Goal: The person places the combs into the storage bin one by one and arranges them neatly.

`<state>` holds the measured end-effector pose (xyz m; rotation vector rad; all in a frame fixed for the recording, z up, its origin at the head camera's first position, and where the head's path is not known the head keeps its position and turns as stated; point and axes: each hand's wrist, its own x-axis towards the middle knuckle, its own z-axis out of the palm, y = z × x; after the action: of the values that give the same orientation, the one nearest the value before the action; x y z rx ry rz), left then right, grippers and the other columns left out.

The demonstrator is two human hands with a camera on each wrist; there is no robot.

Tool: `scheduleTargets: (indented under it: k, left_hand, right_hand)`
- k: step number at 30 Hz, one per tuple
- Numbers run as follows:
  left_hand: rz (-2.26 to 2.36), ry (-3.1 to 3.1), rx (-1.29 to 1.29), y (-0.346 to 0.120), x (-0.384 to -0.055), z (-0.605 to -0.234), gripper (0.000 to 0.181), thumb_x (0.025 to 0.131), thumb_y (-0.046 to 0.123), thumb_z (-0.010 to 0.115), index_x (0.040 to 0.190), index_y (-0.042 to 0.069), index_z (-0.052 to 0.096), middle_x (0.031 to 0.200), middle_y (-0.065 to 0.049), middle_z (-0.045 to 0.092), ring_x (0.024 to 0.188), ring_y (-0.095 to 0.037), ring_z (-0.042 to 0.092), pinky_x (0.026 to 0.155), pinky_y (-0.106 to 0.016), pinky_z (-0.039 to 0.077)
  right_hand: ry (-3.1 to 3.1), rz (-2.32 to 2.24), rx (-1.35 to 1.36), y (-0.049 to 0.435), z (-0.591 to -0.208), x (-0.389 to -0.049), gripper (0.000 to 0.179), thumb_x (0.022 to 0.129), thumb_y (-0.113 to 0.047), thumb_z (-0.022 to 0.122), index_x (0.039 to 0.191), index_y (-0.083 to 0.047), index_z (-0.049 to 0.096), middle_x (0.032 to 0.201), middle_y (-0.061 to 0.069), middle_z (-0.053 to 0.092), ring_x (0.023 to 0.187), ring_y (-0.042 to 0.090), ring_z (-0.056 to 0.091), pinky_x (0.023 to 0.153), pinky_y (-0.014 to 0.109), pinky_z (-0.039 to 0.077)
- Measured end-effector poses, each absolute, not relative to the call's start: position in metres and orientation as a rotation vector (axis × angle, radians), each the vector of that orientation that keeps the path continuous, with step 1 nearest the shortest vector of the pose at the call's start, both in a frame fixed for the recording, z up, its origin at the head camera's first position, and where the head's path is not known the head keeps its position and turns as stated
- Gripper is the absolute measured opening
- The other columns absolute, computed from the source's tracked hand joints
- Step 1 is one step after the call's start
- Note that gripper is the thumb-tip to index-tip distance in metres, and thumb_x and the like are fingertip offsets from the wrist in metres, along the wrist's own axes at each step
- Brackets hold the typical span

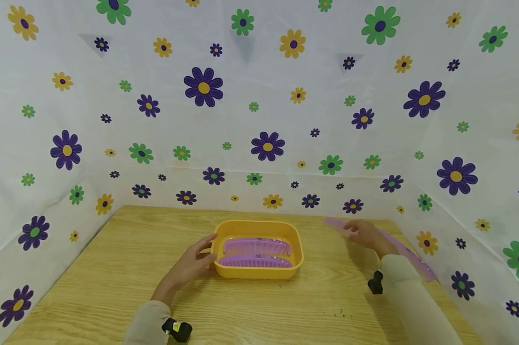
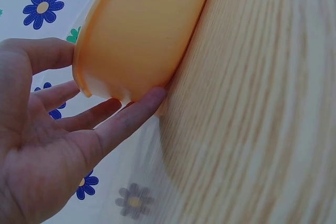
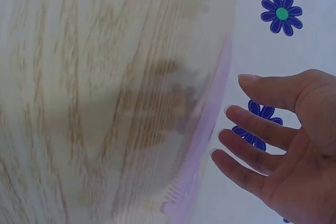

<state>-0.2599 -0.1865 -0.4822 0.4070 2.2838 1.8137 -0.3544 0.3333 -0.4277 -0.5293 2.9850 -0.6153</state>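
A yellow plastic basin [image 1: 259,273] stands on the wooden table. Two purple combs [image 1: 257,246] lie inside it, side by side, with white marks near their right ends. My left hand [image 1: 189,266] touches the basin's left end with fairly straight fingers, fingertips against the outer wall and rim. At the right, my right hand [image 1: 367,235] hovers over a long purple strip [image 1: 410,258] on the table. Comb teeth show near one end of that strip in the right wrist view; whether it is one comb or several I cannot tell. The right fingers are spread, apart from it and holding nothing.
White sheeting [image 1: 242,120] with printed flowers rises behind the table [image 1: 126,268] and along both sides. Small dark specks [image 1: 340,314] lie near the front right of the table. A black wrist device [image 1: 177,329] sits on each sleeve.
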Motion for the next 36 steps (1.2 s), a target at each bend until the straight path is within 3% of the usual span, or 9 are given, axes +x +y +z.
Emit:
scheduleTargets:
  k: [13,36]
  left_hand:
    - [1.818,2.278,0.409,-0.186,-0.26,-0.482,0.063,0.108,0.011,0.051,0.164,0.008,0.023,0.164,-0.031,0.027,0.143,-0.053,0.044,0.098,-0.047,0.061]
    - [1.827,2.259,0.403,-0.187,-0.26,-0.483,0.064,0.107,0.009,0.05,0.164,0.007,0.022,0.163,-0.032,0.026,0.143,-0.054,0.044,0.098,-0.048,0.061]
  right_hand:
    - [3.025,-0.605,-0.4,0.348,-0.438,-0.359,0.036,0.091,-0.002,0.063,0.124,0.012,0.063,0.126,0.042,0.06,0.117,0.06,0.057,0.102,0.069,0.049]
    - [3.032,-0.562,-0.397,0.355,-0.446,-0.37,0.036,0.097,-0.008,0.059,0.126,0.013,0.06,0.125,0.044,0.059,0.116,0.061,0.057,0.101,0.069,0.049]
